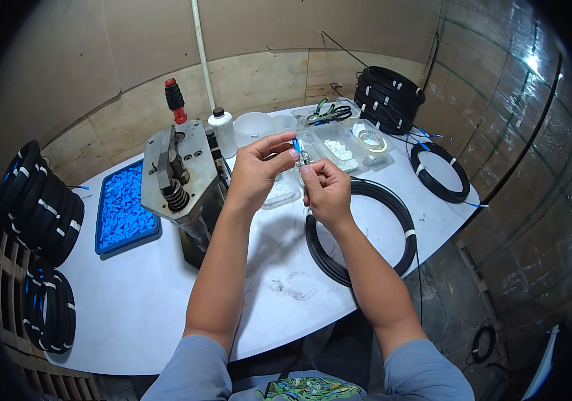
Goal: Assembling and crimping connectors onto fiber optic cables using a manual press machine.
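Blue connector (296, 145) is held up over the bench (266, 327), to the right of the metal press (195, 160). Its long axis slants, the blue end pointing away from the person and leaning slightly toward the press, the silvery end running back to the other hand's fingers. The left grip (262, 166) pinches the blue part between thumb and fingers; the right grip (329, 194) is closed with thumb and forefinger on the silvery end, whose fine detail is too small to make out.

The press has a flat, scuffed steel plate, a coiled spring (175, 197) and a ribbed red-and-black knob (175, 100). Left of the press, a dark blue rectangular tray (129, 245) is heaped with small, smooth blue plastic pieces (125, 207). Just right of its far end stands a white-shouldered plastic bottle (223, 134) with a dark cap. Farther right of the press lies a round coil of glossy black cable (405, 217), bound with white ties; beyond it, translucent plastic boxes (319, 142) hold small white pieces (339, 150).
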Available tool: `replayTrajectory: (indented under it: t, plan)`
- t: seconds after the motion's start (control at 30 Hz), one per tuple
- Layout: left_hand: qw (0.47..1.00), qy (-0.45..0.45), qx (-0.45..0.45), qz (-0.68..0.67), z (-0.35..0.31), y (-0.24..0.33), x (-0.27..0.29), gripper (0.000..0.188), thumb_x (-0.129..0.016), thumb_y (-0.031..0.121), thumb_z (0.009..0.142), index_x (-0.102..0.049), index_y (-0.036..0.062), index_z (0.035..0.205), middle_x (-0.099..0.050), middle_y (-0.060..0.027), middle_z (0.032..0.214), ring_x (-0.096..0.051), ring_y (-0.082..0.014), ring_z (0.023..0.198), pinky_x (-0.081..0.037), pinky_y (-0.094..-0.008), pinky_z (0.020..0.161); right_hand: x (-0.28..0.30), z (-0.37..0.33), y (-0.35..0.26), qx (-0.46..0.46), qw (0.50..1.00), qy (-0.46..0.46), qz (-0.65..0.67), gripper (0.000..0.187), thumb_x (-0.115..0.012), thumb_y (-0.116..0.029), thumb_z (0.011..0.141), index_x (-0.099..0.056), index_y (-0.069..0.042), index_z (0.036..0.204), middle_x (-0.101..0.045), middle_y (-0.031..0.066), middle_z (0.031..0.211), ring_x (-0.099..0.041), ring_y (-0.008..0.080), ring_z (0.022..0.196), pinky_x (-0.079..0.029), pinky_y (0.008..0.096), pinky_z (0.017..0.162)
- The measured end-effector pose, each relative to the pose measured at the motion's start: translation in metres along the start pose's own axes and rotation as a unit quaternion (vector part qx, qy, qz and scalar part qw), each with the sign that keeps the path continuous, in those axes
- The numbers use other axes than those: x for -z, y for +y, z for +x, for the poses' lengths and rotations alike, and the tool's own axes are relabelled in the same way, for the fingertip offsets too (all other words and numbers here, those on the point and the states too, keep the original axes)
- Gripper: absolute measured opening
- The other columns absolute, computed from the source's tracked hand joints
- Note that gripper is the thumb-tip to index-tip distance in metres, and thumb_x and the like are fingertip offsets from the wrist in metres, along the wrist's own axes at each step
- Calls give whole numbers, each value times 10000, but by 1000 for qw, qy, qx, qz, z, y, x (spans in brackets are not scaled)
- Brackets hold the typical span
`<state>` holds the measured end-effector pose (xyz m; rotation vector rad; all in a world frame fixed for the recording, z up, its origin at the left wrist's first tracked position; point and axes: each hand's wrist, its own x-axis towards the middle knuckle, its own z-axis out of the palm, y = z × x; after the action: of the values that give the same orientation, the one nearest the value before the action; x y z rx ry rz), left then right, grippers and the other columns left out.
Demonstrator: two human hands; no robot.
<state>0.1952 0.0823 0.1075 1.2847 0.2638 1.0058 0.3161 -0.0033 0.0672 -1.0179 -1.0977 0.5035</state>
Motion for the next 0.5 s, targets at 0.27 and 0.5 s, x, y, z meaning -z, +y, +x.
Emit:
replayTrajectory:
  t: [0.27, 0.5]
  plan:
    - [1000, -5, 13, -7, -1, 2, 0, 335, -689, 33, 822, -623, -8, 1147, -656, -96, 992, -630, -148, 868, -528, -282, 798, -1, 0, 1, 2, 1000, -2, 15, 202, -607, -184, 924, -561, -36, 796, -529, -29, 548, -482, 23, 433, -375, 191, 399]
    - [1000, -5, 0, -8, 1, 0, 2, 321, -679, 29, 825, -629, -16, 1139, -661, -110, 986, -644, -150, 855, -544, -276, 788, -1, -1, -1, 1, 1000, -3, 8, 192, -607, -179, 924, -564, -36, 803, -528, -31, 555, -482, 21, 434, -373, 190, 400]
